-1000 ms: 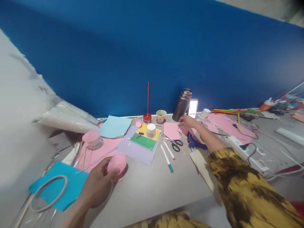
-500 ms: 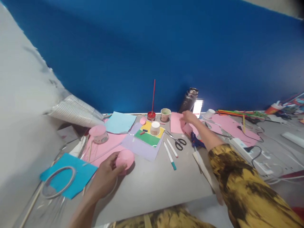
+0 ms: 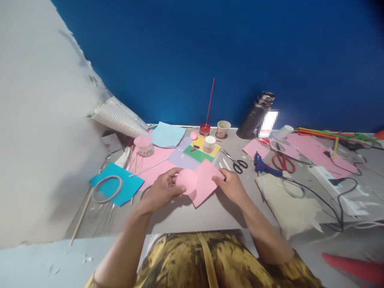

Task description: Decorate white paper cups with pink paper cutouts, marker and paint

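Between the thumb and fingers of my left hand (image 3: 162,190) is a pink paper disc (image 3: 186,181), held by its left edge. My right hand (image 3: 233,186) pinches the right corner of a pink paper sheet (image 3: 207,184), which is tilted so a corner points toward me. The disc overlaps the left part of the sheet, in front of it. Just beyond the hands lie the green and yellow sheets (image 3: 196,154) on purple paper (image 3: 180,157), with an upturned white paper cup (image 3: 209,145) on top. Black-handled scissors (image 3: 239,165) rest beyond my right hand.
A blue glue gun (image 3: 267,166) and red-handled scissors (image 3: 283,163) lie at the right, near a white power strip (image 3: 336,188) with cables. A dark flask (image 3: 255,116) stands by the wall. Blue paper (image 3: 132,187) carrying a grey ring (image 3: 108,200) is at the left.
My right hand has come back from the far side of the table with the pink sheet, now beside my left hand. The disc has stayed in my left hand. The view has shifted.
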Motion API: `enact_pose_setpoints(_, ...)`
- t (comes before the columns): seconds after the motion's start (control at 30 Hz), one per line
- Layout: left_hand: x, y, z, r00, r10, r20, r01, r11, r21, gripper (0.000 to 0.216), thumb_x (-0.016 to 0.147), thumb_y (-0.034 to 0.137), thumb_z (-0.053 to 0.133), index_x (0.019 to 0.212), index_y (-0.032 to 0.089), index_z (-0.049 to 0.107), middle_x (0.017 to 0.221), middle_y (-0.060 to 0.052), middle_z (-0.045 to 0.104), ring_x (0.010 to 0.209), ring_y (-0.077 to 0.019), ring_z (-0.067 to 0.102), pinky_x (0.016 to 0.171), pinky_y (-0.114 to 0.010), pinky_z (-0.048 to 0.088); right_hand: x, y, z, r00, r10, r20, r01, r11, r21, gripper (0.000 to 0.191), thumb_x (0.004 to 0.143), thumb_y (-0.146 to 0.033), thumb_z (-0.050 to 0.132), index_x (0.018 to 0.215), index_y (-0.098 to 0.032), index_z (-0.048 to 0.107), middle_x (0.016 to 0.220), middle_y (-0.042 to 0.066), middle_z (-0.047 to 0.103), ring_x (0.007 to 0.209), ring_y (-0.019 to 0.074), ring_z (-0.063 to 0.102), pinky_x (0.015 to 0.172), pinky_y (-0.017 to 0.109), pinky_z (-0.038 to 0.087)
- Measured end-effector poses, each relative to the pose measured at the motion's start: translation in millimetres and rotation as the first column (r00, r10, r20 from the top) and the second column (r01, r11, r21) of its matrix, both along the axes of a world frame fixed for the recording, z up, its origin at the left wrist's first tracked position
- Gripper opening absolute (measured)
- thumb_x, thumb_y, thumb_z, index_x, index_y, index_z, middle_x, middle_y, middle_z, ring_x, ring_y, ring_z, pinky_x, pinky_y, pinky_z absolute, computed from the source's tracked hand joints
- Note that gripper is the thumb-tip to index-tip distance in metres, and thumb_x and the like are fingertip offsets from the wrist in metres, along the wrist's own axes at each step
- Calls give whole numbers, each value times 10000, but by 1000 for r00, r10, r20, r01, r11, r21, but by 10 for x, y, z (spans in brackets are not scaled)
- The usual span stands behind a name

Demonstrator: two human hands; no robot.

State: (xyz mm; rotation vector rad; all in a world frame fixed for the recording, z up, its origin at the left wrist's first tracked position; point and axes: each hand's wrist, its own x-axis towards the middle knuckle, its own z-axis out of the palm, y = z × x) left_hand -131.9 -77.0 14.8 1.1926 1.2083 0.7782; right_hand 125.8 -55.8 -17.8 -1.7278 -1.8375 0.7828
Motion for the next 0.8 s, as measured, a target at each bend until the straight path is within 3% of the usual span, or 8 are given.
enact_pose_setpoints(0.1, 113, -3, -14, 983, -145, -113, 148, 989, 22, 524, 688, 276, 723, 1191, 170, 620, 822, -5, 668, 650, -141, 569, 571, -252, 422, -57, -38, -39, 990, 30, 138, -36, 999, 38, 270, 885, -294, 592, 1115, -207, 704, 1000, 92, 782, 896, 259, 715, 759, 322, 497)
enact_pose_setpoints(0.2, 215, 42, -69, 954, -174, -245, 202, 975, 93, 459, 668, 226, 682, 1120, 152, 659, 797, -2, 642, 688, -152, 557, 616, -267, 408, 107, -103, -11, 949, -55, 311, 21, 994, 111, 334, 923, -310, 597, 1236, -218, 670, 1003, 94, 789, 865, 262, 728, 745, 328, 486)
enact_pose_setpoints(0.27, 272, 94, -116, 942, -175, -287, 216, 969, 116, 459, 685, 229, 651, 1136, 144, 655, 775, 3, 618, 678, -152, 533, 620, -274, 394, 207, -165, -28, 947, -88, 308, 31, 982, 188, 278, 947, -306, 573, 1191, -238, 689, 1027, 73, 787, 867, 246, 726, 755, 326, 490)
enact_pose_setpoints(0.37, 339, 184, -183, 926, -188, -327, 239, 963, 124, 468, 716, 226, 609, 1177, 145, 625, 758, 12, 593, 661, -156, 518, 617, -280, 388, 223, -251, -124, 970, 6, 244, -73, 961, 266, 215, 969, -288, 547, 1098, -231, 710, 1052, 72, 778, 951, 249, 701, 835, 348, 503)
enact_pose_setpoints(0.5, 366, 254, -246, 860, -140, -491, 231, 964, 129, 519, 708, 179, 600, 1226, 152, 588, 883, -38, 658, 789, -203, 594, 701, -305, 424, 83, -310, -264, 953, 149, 265, -220, 940, 259, 226, 960, -226, 578, 1163, -208, 679, 1067, 88, 773, 1002, 288, 639, 873, 398, 497)
enact_pose_setpoints(0.6, 329, 237, -267, 819, -107, -563, 224, 964, 142, 593, 723, 180, 609, 1312, 155, 542, 1015, -82, 685, 904, -237, 625, 768, -324, 441, 21, -311, -310, 943, 175, 282, -246, 939, 239, 233, 945, -189, 597, 1165, -232, 662, 1043, 77, 774, 971, 297, 612, 839, 403, 495)
enact_pose_setpoints(0.8, 225, 142, -269, 828, -79, -555, 186, 973, 139, 405, 868, 218, 463, 1246, 151, 594, 756, -31, 658, 710, -212, 619, 699, -323, 435, 45, -300, -356, 953, 163, 256, -235, 931, 281, 168, 968, -192, 550, 1075, -246, 667, 1003, 62, 772, 926, 294, 595, 814, 404, 483)
